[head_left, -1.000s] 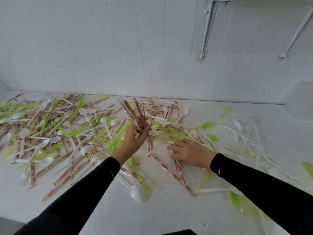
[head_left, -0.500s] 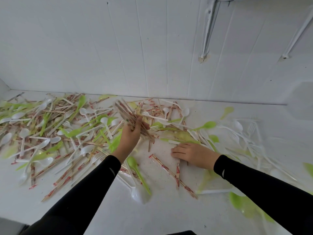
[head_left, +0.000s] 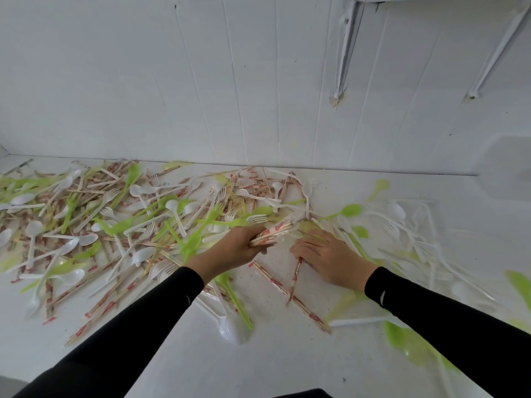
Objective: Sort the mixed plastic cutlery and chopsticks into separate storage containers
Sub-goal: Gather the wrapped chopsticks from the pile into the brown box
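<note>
Bright, even, soft light; faint shadows; wide-angle bending at edges; right side smeared by blur.

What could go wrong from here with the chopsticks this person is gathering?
1. The left hand grips the chopstick bundle near one end only, so a stick may slip out and fall back into the mixed pile.
2. The right hand rests flat on a single chopstick that crosses a second chopstick. Pulling the first could drag the second along or scatter both.
</note>
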`<state>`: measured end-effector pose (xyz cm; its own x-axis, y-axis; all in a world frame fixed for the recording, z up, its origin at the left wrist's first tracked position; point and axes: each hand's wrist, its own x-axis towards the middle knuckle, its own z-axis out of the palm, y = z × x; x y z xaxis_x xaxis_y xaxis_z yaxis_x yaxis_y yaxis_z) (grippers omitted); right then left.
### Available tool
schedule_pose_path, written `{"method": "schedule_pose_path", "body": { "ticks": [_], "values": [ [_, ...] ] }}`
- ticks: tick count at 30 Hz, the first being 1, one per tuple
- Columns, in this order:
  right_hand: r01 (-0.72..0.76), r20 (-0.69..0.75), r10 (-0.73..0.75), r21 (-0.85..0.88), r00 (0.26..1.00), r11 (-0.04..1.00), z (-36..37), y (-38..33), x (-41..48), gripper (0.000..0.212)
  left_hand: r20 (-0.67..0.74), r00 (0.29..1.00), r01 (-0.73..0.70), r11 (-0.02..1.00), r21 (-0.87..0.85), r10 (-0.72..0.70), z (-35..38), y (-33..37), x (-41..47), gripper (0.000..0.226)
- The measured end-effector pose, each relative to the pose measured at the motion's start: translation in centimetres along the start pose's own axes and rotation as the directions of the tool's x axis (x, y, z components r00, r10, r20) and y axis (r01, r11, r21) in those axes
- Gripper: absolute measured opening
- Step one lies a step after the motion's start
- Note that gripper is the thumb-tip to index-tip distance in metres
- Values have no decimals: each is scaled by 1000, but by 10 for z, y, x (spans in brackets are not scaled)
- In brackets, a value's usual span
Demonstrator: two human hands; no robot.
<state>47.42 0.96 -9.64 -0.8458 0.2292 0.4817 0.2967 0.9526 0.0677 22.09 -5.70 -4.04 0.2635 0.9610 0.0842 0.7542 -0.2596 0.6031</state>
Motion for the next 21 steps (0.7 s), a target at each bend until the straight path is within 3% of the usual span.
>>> {"method": "schedule_pose_path", "body": {
  "ticks": [2,5,8,11,15,17,21],
  "values": [
    [-182,-113,204,177,972,967,-11,-9,1,23,33,999,9,997,72,-12,6,-5,-3,9],
    [-406,-174,554,512,814,757,-36,-14,9,34,76,996,29,986,166,-42,17,-9,-5,23],
    [-420,-190,790,762,582,493,-61,-5,21,11,138,990,-35,982,184,9,28,-11,-8,25],
    [-362,-171,893,869,416,336,-81,7,28,11,230,965,-155,979,130,123,36,-9,-10,28],
    [-315,-136,923,913,361,258,-95,19,29,20,253,933,-307,933,188,256,41,-5,-6,17],
    [-326,-94,930,920,356,218,-94,21,27,17,229,928,-347,907,238,295,44,-8,-4,24],
    [-441,64,898,885,435,150,-72,9,11,7,116,924,-381,867,322,364,45,-15,4,26]
  ]
}}
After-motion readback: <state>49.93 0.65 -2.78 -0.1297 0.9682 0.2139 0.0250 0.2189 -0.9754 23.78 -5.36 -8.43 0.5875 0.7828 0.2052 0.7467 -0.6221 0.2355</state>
